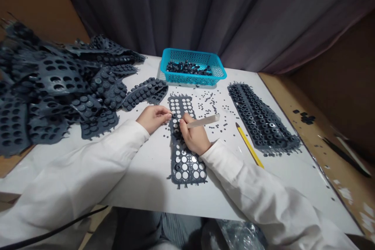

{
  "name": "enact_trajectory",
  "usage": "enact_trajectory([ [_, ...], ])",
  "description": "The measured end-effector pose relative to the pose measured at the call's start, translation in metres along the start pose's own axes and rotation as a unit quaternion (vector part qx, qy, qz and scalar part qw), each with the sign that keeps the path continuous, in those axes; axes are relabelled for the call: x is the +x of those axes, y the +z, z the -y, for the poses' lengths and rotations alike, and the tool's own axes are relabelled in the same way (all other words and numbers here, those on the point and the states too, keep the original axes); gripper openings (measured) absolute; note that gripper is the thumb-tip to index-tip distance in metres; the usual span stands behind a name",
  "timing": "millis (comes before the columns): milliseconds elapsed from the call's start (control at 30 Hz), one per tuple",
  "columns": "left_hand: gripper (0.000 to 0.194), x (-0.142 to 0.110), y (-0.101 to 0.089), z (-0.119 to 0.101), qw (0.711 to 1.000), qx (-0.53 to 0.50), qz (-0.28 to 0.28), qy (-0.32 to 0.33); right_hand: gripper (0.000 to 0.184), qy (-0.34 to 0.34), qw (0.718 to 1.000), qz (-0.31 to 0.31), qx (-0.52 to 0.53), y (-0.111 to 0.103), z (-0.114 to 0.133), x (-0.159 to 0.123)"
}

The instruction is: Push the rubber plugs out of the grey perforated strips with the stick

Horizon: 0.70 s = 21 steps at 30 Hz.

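A dark rubber sheet (185, 164) full of round holes lies lengthwise on the white table (146, 175) in front of me. My left hand (152, 117) rests at the sheet's left edge, fingers curled and pinched on that edge. My right hand (193, 136) lies on the sheet's middle, closed round a pale translucent stick (205, 120) that points up and to the right. Small dark round rubber pieces (211, 105) lie scattered beside the sheet.
A blue basket (218, 71) with dark rubber pieces stands at the back. A big heap of dark rubber sheets (55, 90) fills the left. Another studded sheet (260, 119) lies at the right, a yellow pencil (249, 145) beside it. Grey curtain behind.
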<state>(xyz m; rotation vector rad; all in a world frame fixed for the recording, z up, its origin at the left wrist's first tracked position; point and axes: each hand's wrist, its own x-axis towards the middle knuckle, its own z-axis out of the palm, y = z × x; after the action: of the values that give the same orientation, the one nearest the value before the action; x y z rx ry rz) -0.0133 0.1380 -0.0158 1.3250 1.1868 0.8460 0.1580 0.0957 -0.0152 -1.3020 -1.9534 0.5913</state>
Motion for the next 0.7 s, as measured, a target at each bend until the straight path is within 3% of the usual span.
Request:
enact_trajectory([
  [133,0.03,-0.008,0.002,-0.012,0.98,-0.161,0.058,-0.101,0.029,0.048,0.988,-0.049,0.142,-0.002,-0.006,0.001],
  [300,0.02,-0.016,0.003,-0.021,0.936,-0.287,0.125,-0.161,0.025,0.095,0.956,-0.101,0.26,-0.008,-0.008,0.005],
  [500,0.022,-0.02,0.006,-0.021,0.911,-0.335,0.137,-0.197,0.027,0.059,0.944,-0.115,0.304,-0.019,0.013,0.003],
  [633,0.024,-0.022,0.009,-0.022,0.902,-0.348,0.152,-0.207,0.012,0.01,0.959,-0.104,0.263,-0.021,0.023,-0.001],
  [700,0.025,-0.024,0.011,-0.023,0.904,-0.341,0.15,-0.211,0.019,-0.017,0.97,-0.087,0.226,-0.021,0.026,-0.002],
])
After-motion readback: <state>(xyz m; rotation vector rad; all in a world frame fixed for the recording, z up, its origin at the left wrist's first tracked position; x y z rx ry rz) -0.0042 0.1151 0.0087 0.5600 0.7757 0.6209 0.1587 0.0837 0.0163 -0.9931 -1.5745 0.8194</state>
